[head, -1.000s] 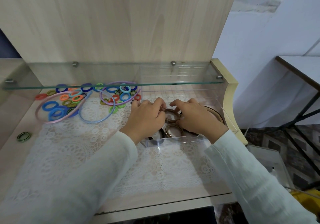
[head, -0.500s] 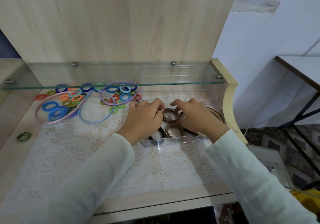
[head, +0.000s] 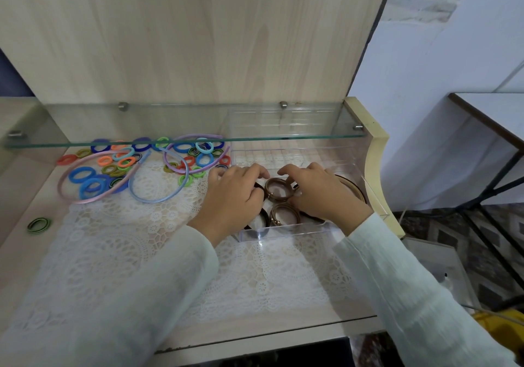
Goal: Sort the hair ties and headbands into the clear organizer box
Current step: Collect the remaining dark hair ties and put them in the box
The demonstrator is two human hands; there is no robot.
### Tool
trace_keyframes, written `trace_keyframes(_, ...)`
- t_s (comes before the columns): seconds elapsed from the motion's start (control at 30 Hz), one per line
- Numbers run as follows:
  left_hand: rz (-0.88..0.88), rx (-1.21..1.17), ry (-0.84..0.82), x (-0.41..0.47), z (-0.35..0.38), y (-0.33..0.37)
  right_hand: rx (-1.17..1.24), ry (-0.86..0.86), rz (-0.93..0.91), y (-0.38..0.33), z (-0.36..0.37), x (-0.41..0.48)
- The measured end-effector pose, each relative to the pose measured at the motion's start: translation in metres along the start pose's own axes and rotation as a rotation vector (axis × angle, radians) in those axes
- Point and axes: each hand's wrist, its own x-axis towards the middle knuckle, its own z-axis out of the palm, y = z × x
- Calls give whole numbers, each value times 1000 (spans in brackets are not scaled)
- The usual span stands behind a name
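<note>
Left hand [head: 232,196] and right hand [head: 323,194] both pinched a brown ring-shaped hair tie [head: 276,189]. This probably steadied it into the clear plastic organizer box [head: 286,229].

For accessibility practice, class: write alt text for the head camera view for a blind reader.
The left hand and right hand pinch a brown hair tie inside a clear organizer box. Colourful hair ties and headbands lie to its left on a lace cloth, below a glass shelf.
</note>
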Motion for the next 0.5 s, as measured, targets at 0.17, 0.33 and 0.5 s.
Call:
trace_keyframes(0.17, -6, -105, 83, -13, 2, -4, 0, 2, 1, 0, 1, -1)
trace_keyframes(0.33, 26, -222, 180, -27, 5, -12, 34, 11, 16, 1, 1, -5)
trace_keyframes(0.5, 4, -177, 115, -42, 6, -19, 188, 114, 16, 7, 4, -14)
